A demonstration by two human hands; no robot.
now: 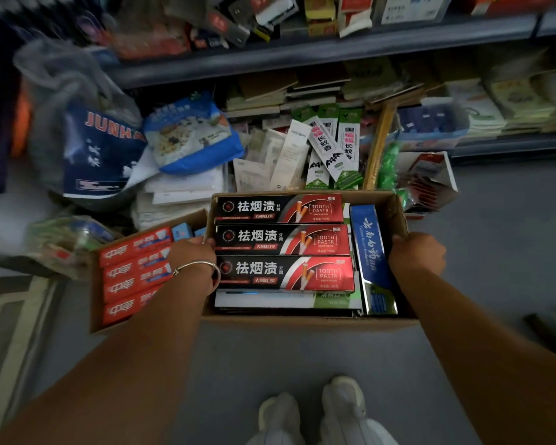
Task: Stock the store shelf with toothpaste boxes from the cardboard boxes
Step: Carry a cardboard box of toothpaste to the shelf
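Head view looks down on an open cardboard box [305, 323] held over the grey floor [270, 358] by two bare hands. Left hand [191, 255], with a silver bangle [203, 266] at the wrist, grips the box's left wall, fingers curled over the rim and closed on it. Right hand [416, 255] clamps the right wall the same way, fingers folded over the edge into the box. Inside, three black-and-red toothpaste boxes [283, 239] lie flat side by side, on top of other cartons, and a blue toothpaste box [371, 248] stands on edge just beside them against the right wall. A second cardboard box [95, 297] sits touching the first on its left, filled with red toothpaste boxes [132, 271] lying in a row. Beyond both, the lowest store shelf [302, 54] is crowded with packets, among them a blue bag [190, 136] and green-and-white cartons [331, 146]. Two pale shoes [315, 409] show at the bottom edge.
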